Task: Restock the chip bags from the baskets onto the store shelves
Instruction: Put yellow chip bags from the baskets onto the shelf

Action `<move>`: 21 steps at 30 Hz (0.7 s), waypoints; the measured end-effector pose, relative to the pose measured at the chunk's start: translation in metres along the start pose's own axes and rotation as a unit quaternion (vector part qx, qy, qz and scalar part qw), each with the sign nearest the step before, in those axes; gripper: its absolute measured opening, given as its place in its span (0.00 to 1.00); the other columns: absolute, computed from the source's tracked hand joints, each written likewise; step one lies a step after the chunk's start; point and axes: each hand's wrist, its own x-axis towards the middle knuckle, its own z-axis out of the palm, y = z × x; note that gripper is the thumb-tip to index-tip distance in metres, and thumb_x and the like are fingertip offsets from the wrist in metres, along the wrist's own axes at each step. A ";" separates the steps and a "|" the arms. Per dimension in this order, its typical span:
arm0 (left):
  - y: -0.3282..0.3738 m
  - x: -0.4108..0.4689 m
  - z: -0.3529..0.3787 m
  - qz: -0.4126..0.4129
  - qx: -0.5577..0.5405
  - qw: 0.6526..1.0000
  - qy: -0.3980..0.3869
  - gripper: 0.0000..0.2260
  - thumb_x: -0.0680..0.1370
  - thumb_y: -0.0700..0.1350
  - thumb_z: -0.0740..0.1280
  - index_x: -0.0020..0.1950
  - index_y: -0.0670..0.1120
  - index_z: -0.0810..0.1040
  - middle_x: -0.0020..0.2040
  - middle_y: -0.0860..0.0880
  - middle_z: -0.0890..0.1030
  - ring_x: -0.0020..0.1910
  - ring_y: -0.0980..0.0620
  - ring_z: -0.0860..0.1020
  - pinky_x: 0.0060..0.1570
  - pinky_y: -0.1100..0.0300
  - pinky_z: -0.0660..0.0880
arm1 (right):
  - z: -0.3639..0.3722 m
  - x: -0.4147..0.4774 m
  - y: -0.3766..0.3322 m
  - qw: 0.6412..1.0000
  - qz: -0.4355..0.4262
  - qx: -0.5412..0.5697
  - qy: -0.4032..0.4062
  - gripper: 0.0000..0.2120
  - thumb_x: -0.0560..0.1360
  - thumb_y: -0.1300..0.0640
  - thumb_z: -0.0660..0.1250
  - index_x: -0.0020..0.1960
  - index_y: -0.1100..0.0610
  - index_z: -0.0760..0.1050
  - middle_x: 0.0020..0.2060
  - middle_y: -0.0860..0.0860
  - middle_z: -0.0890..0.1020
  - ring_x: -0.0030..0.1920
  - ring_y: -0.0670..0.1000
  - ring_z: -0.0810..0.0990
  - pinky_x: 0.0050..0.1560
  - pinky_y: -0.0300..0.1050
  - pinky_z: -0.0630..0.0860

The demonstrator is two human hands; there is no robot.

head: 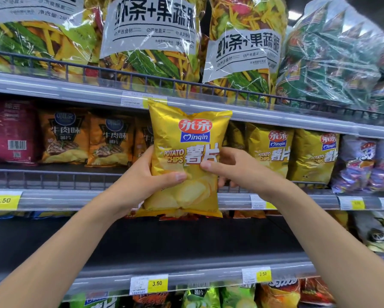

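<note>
Qinqin potato chips bag (186, 156) sits pinched upright between my left hand (142, 178) and right hand (235, 170). I'd slide it over the wire rail (53, 178) toward two o'clock, beside its matching gold bags (273, 147), label outward.

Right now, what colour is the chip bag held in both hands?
Golden yellow, with a red and blue logo: the chip bag, seen in the head view.

Gold chip bag (184, 161), red/blue logo; yellow price tags (3, 200).

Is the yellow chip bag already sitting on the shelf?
No, the yellow chip bag is held up in front of the shelf by the left hand and the right hand.
</note>
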 end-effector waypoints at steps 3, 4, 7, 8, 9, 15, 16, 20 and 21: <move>0.013 0.013 0.004 0.034 0.038 0.999 0.011 0.37 0.68 0.54 0.80 0.75 0.58 0.69 0.63 0.58 0.83 0.60 0.58 0.83 0.55 0.58 0.83 | -0.009 -0.002 -0.001 0.997 -0.046 0.036 0.058 0.19 0.76 0.44 0.71 0.65 0.47 0.76 0.52 0.42 0.85 0.36 0.37 0.81 0.33 0.30 0.74; 0.018 0.019 0.003 0.047 0.060 0.997 0.017 0.37 0.69 0.56 0.81 0.75 0.59 0.69 0.64 0.58 0.83 0.60 0.59 0.83 0.55 0.60 0.83 | -0.013 -0.002 -0.001 0.994 -0.063 0.040 0.076 0.18 0.76 0.45 0.71 0.64 0.47 0.77 0.53 0.42 0.85 0.39 0.36 0.82 0.35 0.31 0.75; 0.030 0.033 -0.003 0.080 0.100 0.991 0.031 0.36 0.70 0.65 0.77 0.76 0.60 0.69 0.67 0.58 0.80 0.62 0.59 0.82 0.58 0.57 0.81 | -0.023 0.001 0.001 0.987 -0.106 0.025 0.118 0.24 0.74 0.42 0.72 0.67 0.47 0.75 0.58 0.41 0.84 0.56 0.40 0.83 0.49 0.38 0.81; 0.033 0.037 -0.005 0.089 0.111 0.989 0.040 0.36 0.71 0.65 0.76 0.76 0.60 0.69 0.68 0.58 0.80 0.63 0.59 0.81 0.59 0.54 0.81 | -0.026 0.003 0.003 0.984 -0.114 0.019 0.133 0.24 0.74 0.43 0.72 0.68 0.47 0.75 0.59 0.40 0.84 0.58 0.41 0.82 0.53 0.41 0.81; 0.035 0.040 -0.007 0.099 0.127 0.986 0.047 0.34 0.73 0.65 0.76 0.76 0.60 0.70 0.68 0.58 0.79 0.63 0.59 0.81 0.59 0.53 0.81 | -0.028 0.005 0.006 0.982 -0.120 0.011 0.147 0.23 0.75 0.45 0.73 0.68 0.47 0.74 0.58 0.40 0.84 0.57 0.41 0.82 0.54 0.42 0.81; 0.034 0.049 -0.001 0.118 0.198 0.971 0.064 0.27 0.76 0.55 0.76 0.73 0.64 0.71 0.69 0.60 0.77 0.63 0.62 0.78 0.58 0.54 0.80 | -0.028 0.015 0.026 0.981 -0.115 -0.028 0.152 0.24 0.76 0.47 0.74 0.70 0.45 0.71 0.60 0.39 0.83 0.56 0.44 0.84 0.59 0.51 0.82; 0.030 0.049 0.000 0.118 0.205 0.970 0.062 0.27 0.77 0.54 0.76 0.73 0.64 0.71 0.69 0.61 0.77 0.64 0.61 0.77 0.60 0.52 0.79 | -0.028 0.016 0.031 0.981 -0.114 -0.036 0.151 0.24 0.76 0.47 0.74 0.69 0.45 0.71 0.60 0.39 0.83 0.56 0.44 0.84 0.59 0.51 0.81; 0.012 0.051 0.005 0.103 0.230 0.967 0.046 0.29 0.77 0.55 0.76 0.75 0.62 0.70 0.69 0.62 0.77 0.67 0.58 0.76 0.66 0.48 0.77 | -0.027 0.018 0.047 0.982 -0.091 -0.080 0.146 0.21 0.76 0.47 0.74 0.66 0.43 0.72 0.56 0.38 0.84 0.54 0.40 0.84 0.58 0.49 0.82; 0.008 0.052 0.007 0.099 0.233 0.966 0.044 0.28 0.77 0.54 0.76 0.75 0.61 0.70 0.68 0.62 0.77 0.66 0.59 0.76 0.67 0.49 0.76 | -0.027 0.019 0.051 0.982 -0.085 -0.087 0.144 0.21 0.76 0.47 0.74 0.67 0.43 0.72 0.56 0.39 0.84 0.54 0.40 0.83 0.58 0.48 0.82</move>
